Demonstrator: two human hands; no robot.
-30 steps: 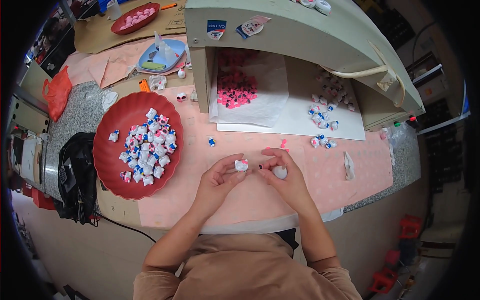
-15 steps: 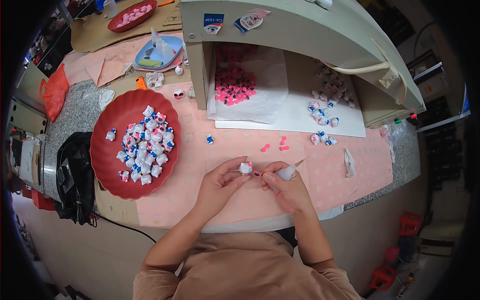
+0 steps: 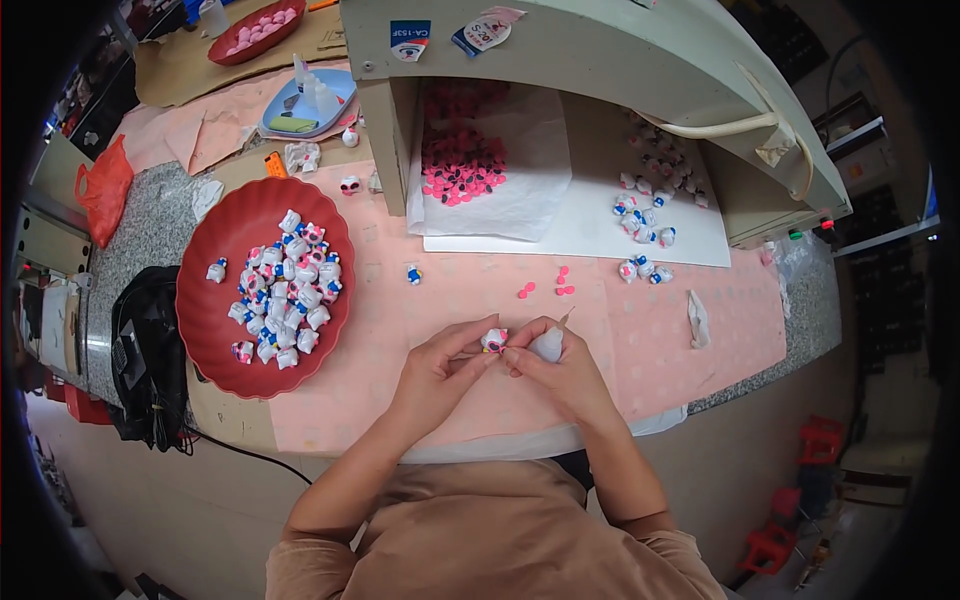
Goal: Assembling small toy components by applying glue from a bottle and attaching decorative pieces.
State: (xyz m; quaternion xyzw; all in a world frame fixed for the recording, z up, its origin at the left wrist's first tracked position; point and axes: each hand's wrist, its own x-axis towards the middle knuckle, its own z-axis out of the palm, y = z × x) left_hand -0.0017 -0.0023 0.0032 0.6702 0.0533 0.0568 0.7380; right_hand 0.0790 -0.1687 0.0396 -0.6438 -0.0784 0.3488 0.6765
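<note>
Between the thumb and fingers of my left hand (image 3: 436, 372) is a small white cat-like figurine (image 3: 494, 339) with pink and blue parts. My right hand (image 3: 566, 372) has come up against it, with thumb and fingertip pinched at the figurine's front. The small pink sunglasses piece in that pinch is mostly hidden now. A white squeeze bottle (image 3: 547, 345) with a thin tip is tucked in the same right hand, tip pointing up and away. Just beyond my hands, several loose pink sunglasses pieces (image 3: 564, 282) lie on the pink table covering.
On the left a red scalloped bowl (image 3: 200, 340) holds many figurines. Ahead stands a pale green arched machine (image 3: 560, 50); beneath it are a pile of pink pieces (image 3: 465, 170) and more figurines (image 3: 640, 215). A blue tray (image 3: 345, 90) with bottles sits behind the bowl.
My right hand has moved left to the figurine, bringing the pink sunglasses piece against its front. The squeeze bottle moved along with it. My left hand has barely shifted.
</note>
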